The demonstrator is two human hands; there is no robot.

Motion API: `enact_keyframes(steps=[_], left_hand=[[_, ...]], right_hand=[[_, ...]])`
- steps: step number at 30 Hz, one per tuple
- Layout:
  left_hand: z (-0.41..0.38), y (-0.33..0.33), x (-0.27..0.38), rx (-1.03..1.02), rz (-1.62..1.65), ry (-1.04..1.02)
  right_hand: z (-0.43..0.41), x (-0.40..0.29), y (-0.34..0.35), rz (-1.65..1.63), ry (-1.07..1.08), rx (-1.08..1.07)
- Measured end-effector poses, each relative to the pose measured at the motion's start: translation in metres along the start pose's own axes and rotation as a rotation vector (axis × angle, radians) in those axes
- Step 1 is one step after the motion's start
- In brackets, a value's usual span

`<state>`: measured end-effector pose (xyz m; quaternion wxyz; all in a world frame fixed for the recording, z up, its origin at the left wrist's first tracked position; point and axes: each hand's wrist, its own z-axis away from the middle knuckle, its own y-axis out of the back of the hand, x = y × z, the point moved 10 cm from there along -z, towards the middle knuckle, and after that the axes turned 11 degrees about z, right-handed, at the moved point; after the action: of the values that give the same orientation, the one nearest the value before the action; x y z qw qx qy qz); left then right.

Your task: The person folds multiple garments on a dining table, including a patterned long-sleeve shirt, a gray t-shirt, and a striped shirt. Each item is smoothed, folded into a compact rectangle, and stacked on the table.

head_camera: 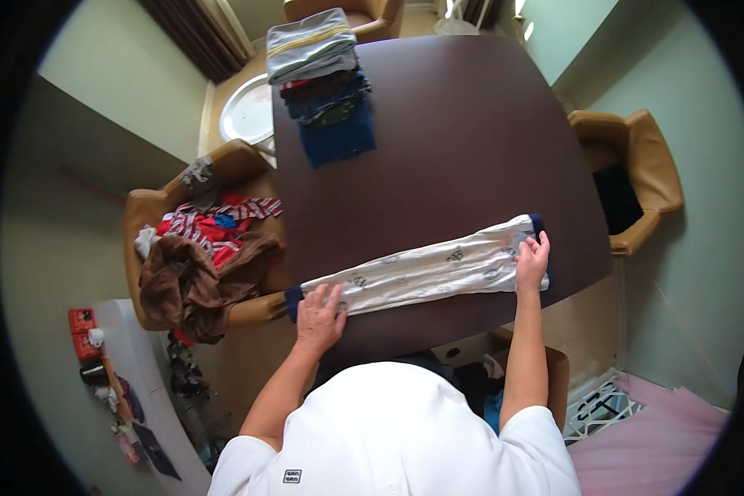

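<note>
A pair of white printed trousers (421, 273), folded lengthwise into a long strip, lies across the near part of the dark brown table (459, 136). Navy bands edge its narrow left end and its wider right end. My left hand (319, 317) rests palm down on the narrow end beside the navy cuff, its fingers slightly spread. At the wide end, close to the navy waistband, my right hand (533, 263) touches the cloth with its fingers apart and partly bent. Light creases run along the fabric.
Stacked folded clothes (328, 93) stand at the table's far left. A tan armchair (248, 161) on the left holds a heap of loose clothes (192, 273). Another tan armchair (657, 161) at right bears a black cloth (617, 198). Pink fabric (657, 440) covers part of a white lattice (601, 409).
</note>
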<state>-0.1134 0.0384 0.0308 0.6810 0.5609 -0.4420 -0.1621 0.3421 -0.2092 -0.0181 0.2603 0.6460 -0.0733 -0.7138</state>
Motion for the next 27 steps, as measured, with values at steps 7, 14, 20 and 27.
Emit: enact_keyframes(steps=[7,14,20,27], left_hand=[[0.031,-0.021,-0.001,-0.223,-0.072,0.013],[0.011,0.034,-0.069,0.159,0.179,0.184],[0.025,-0.027,-0.189,0.038,0.781,0.556],[0.002,-0.005,-0.164,-0.317,0.604,0.581]], right_hand=[[0.144,-0.048,-0.104,0.899,0.697,-0.199],[0.155,-0.045,-0.114,0.893,0.661,-0.171],[0.230,-0.092,-0.151,0.677,0.752,-0.287],[0.345,-0.126,-0.217,0.557,0.807,-0.505]])
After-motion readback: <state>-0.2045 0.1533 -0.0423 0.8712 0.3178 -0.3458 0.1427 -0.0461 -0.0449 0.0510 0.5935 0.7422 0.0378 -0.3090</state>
